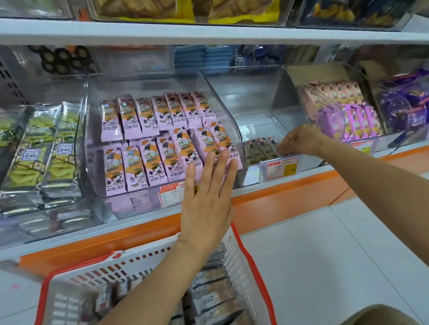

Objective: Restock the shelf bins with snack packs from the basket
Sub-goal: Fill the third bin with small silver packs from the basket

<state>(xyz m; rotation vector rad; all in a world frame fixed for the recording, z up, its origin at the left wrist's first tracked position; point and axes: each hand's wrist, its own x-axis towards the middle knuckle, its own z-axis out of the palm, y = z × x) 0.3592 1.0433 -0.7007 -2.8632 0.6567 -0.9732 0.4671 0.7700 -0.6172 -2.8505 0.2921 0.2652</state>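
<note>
We are in the middle of filling the nearly bare clear bin (249, 97) on the shelf (285, 195). Only a short row of brown snack packs (259, 149) stands at its front left, just behind the price label (281, 168). Our right hand (301, 140) reaches into this bin, its fingers (286, 146) curled down onto the right end of that row; we cannot tell whether they pinch a pack or only nudge it into line. Our left hand (205, 195) lies flat, fingers straight and slightly apart, against the front of the neighbouring bin (92, 149) of pink packs (143, 164), holding nothing, seemingly steadying it. The basket (255, 265) sits below the shelf edge, with many more grey-brown packs (211, 295) in it. We judge the task is far from done. Next, the right hand should let go of the row, drop to the basket, gather several packs and stand them upright beside those already placed, working rightward.
</note>
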